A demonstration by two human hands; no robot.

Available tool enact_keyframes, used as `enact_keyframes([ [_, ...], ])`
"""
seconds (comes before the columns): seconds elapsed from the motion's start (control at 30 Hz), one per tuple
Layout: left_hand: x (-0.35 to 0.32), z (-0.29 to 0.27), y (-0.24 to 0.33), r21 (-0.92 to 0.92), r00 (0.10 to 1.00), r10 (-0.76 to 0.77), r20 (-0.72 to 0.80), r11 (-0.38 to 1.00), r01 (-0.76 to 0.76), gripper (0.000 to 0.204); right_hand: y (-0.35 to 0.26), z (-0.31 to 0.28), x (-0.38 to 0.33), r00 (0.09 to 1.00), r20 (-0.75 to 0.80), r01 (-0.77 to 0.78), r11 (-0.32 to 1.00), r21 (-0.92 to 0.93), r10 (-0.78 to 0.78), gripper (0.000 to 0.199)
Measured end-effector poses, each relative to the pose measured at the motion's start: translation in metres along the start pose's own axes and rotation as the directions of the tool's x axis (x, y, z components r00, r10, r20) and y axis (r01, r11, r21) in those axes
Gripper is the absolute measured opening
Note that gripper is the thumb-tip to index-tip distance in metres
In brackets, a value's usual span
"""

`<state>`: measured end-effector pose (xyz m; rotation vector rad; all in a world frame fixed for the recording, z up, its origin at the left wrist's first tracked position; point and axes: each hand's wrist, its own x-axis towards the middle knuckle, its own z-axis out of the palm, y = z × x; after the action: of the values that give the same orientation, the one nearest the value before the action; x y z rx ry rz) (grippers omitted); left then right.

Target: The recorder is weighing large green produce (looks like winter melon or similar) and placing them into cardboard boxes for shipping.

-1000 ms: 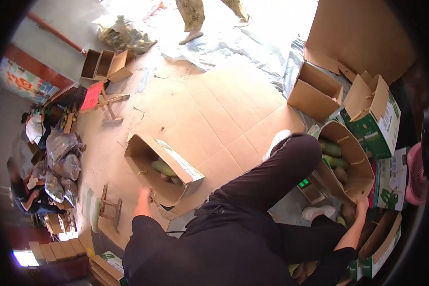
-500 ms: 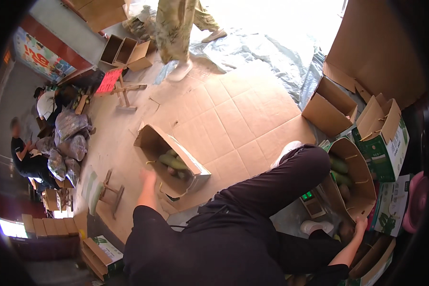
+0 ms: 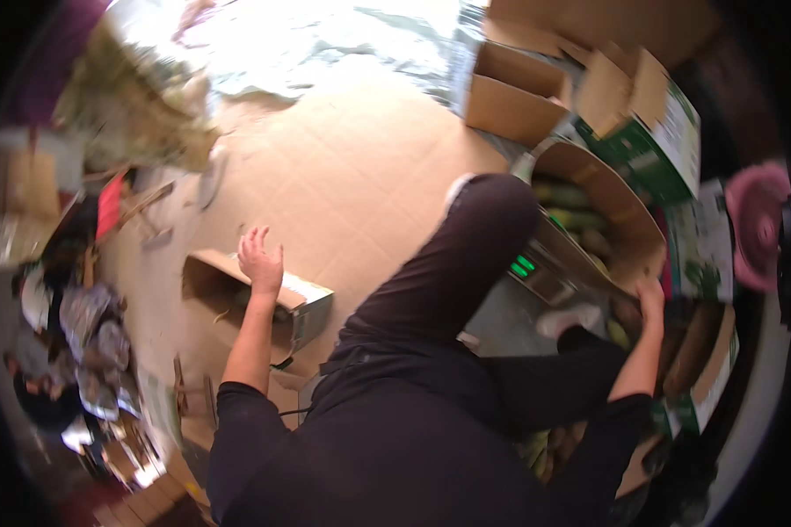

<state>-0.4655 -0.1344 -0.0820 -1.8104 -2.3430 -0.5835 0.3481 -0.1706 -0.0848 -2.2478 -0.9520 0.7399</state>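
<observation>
My left hand [image 3: 260,259] is raised with its fingers spread over an open cardboard box [image 3: 312,303] on the left. Nothing is in that hand, and it covers part of the box, whose contents are mostly in shadow. On my right, my right hand [image 3: 649,303] grips the near corner of another open cardboard box [image 3: 628,215]. Long green vegetables [image 3: 571,218], too blurred to name surely, lie inside that box. Beside it, below its near wall, a scale [image 3: 536,277] shows a lit green display.
Flattened cardboard [image 3: 360,176] covers the floor ahead. More open boxes [image 3: 514,101] and a pink basin [image 3: 756,228] stand at the right. A person in patterned trousers [image 3: 132,101] is at the upper left, near a wooden stand [image 3: 145,211]. Filled plastic bags [image 3: 97,334] lie far left.
My left hand has risen from beside the left box to over it, fingers spreading. My right hand stays on the right box's corner. The whole view has swung to the right.
</observation>
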Motion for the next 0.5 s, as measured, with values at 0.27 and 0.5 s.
enact_keyframes([
  [0.27,0.057,0.033,0.182,-0.515,0.903,0.348,0.254,0.838,-0.178,0.035,-0.025,-0.012,-0.031,0.991,-0.131,-0.021,0.999,0.044,0.027,0.032],
  [0.5,0.081,0.046,0.314,-0.789,0.649,0.484,0.588,0.521,0.326,0.037,-0.034,-0.003,-0.017,0.964,-0.262,-0.012,0.996,0.087,0.034,0.029],
])
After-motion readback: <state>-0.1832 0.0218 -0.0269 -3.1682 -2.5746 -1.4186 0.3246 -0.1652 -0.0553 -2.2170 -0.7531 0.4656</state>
